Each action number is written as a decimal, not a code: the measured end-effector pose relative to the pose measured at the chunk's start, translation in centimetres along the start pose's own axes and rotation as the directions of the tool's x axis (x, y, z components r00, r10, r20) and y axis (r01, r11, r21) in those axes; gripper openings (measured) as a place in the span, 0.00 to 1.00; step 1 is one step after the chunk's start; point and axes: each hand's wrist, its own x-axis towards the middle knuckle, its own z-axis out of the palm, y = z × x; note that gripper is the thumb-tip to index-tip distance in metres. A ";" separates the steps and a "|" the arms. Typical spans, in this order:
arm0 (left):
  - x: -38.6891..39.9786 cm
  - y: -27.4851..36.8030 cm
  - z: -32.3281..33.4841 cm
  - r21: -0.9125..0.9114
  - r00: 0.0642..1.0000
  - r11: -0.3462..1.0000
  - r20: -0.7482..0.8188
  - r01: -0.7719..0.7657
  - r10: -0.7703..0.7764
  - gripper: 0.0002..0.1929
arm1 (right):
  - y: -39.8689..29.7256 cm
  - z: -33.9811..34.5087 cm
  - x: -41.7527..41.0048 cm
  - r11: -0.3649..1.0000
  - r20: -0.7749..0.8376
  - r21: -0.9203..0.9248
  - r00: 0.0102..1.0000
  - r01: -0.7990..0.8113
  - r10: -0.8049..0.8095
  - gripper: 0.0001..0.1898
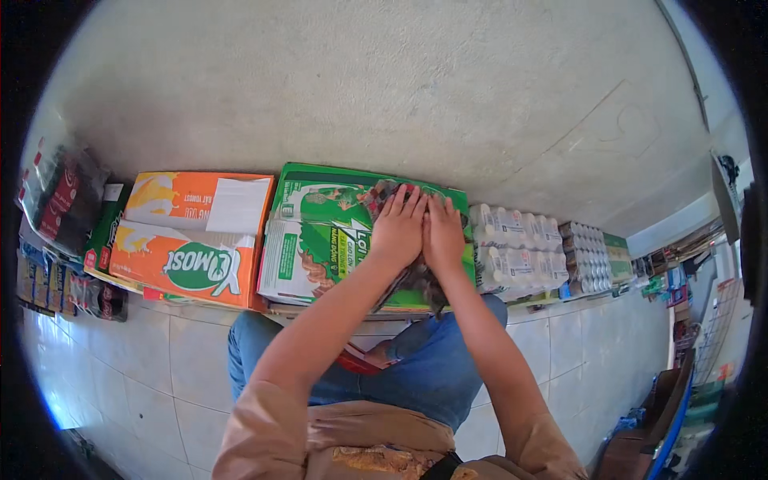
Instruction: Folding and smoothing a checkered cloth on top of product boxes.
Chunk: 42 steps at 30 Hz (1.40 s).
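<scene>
My left hand (398, 231) lies flat on a crumpled, dark patterned cloth (423, 282), its fingers stretched toward the wall. Close beside it, my right hand (443, 234) also rests on the cloth with the fingers extended. Neither hand visibly grips the fabric, though the palms hide much of it. Beneath the cloth is a large green printed carton (336, 198), its top showing pictures and lettering. The cloth bunches up at the far side and hangs toward the carton's near edge, by my wrists.
An orange Yomost carton (180, 264) stands left of the green one. Farther left are Coca-Cola bottles (60, 198) in plastic wrap. To the right sit shrink-wrapped white bottles (519, 246) and packed cans (585, 258). A wall (384, 90) rises behind; tiled floor (144, 354) lies below.
</scene>
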 end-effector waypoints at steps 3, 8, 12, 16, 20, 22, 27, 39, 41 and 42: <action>-2.7 -1.8 -2.1 0.025 1.000 0.999 0.017 -0.024 0.024 0.25 | -3.3 0.1 -1.1 1.000 0.036 0.008 0.999 0.020 -0.021 0.23; -6.5 -4.5 -7.2 0.120 0.999 0.993 0.028 0.014 -0.017 0.24 | -9.2 1.1 -2.4 0.992 0.079 0.128 0.997 -0.020 0.010 0.24; -8.6 -5.1 -10.5 0.170 0.990 0.976 0.018 0.137 -0.142 0.24 | -12.8 1.5 -2.5 0.980 0.051 0.199 0.998 0.030 -0.041 0.24; -10.5 -4.6 -11.0 0.247 0.975 0.945 0.003 0.216 -0.223 0.25 | -14.3 0.8 -2.9 0.964 0.068 0.247 0.991 0.096 -0.116 0.24; -10.9 -3.0 -10.6 0.256 0.971 0.941 0.024 0.222 -0.236 0.25 | -12.8 0.4 -4.4 0.950 0.034 0.297 0.993 0.098 -0.113 0.26; -10.2 -1.4 -10.2 0.242 0.978 0.955 0.069 0.174 -0.196 0.26 | -11.2 -0.5 -5.2 0.962 0.046 0.270 0.997 0.050 -0.065 0.26; -8.4 2.5 -6.5 0.113 0.988 0.993 0.154 0.015 -0.033 0.26 | -6.0 -3.4 -7.4 0.977 0.080 0.176 0.991 -0.119 0.106 0.24; -6.4 6.2 -3.4 -0.090 0.981 0.984 0.102 -0.155 0.164 0.25 | -2.5 -5.1 -10.2 0.960 -0.056 -0.106 0.966 -0.258 0.253 0.24; -7.3 5.0 -4.2 -0.053 0.982 0.988 0.113 -0.146 0.151 0.25 | -3.8 -4.5 -10.1 0.962 -0.007 -0.130 0.970 -0.242 0.243 0.25; -7.8 4.2 -4.9 -0.031 0.984 0.991 0.122 -0.130 0.132 0.25 | -4.7 -4.2 -9.9 0.968 -0.004 -0.104 0.974 -0.228 0.229 0.25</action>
